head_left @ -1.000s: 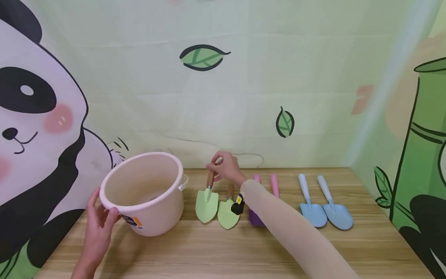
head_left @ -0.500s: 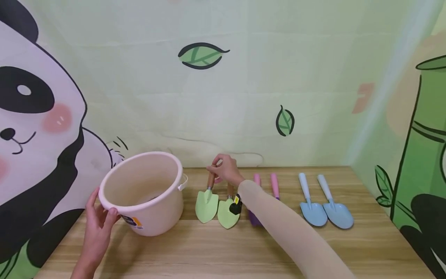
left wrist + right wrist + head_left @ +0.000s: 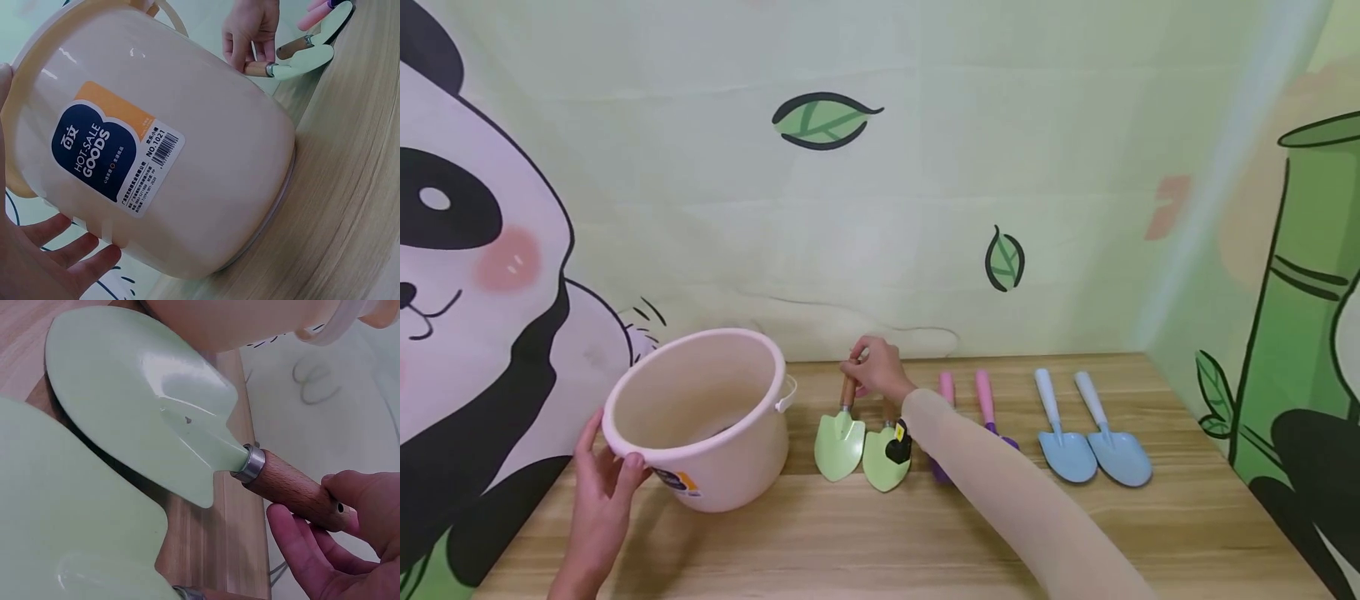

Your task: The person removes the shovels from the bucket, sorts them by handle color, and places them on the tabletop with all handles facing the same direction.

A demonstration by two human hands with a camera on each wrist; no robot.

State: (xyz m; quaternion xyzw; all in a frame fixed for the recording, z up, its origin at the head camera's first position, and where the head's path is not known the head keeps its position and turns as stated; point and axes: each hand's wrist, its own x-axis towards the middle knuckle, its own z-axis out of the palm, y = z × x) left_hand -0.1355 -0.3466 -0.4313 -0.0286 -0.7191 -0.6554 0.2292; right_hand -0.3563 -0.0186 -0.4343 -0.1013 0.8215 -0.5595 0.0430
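At the left stands a pale pink bucket [image 3: 722,467] with a label on its front and a white bail at its right side. My left hand [image 3: 601,508] holds it by the rim, the thumb on the near edge and the fingers around the left side. My right hand [image 3: 882,371] pinches the end of a wooden handle belonging to a light green trowel [image 3: 144,394]. That trowel's blade lies low over the table, right of the bucket. Beside it is a second green trowel [image 3: 883,471], its handle partly hidden by my right hand and wrist.
Two pink-handled purple garden tools [image 3: 985,396] lie partly covered by my right forearm. Further right are two blue trowels [image 3: 1067,457] side by side. Behind the wooden table [image 3: 820,542] hangs a backdrop [image 3: 917,183] printed with a panda, leaves and bamboo.
The head view has shifted slightly. The held trowel's blade catches more light now, as if tilted a little. Both hands keep their holds, and the bucket stays in place.
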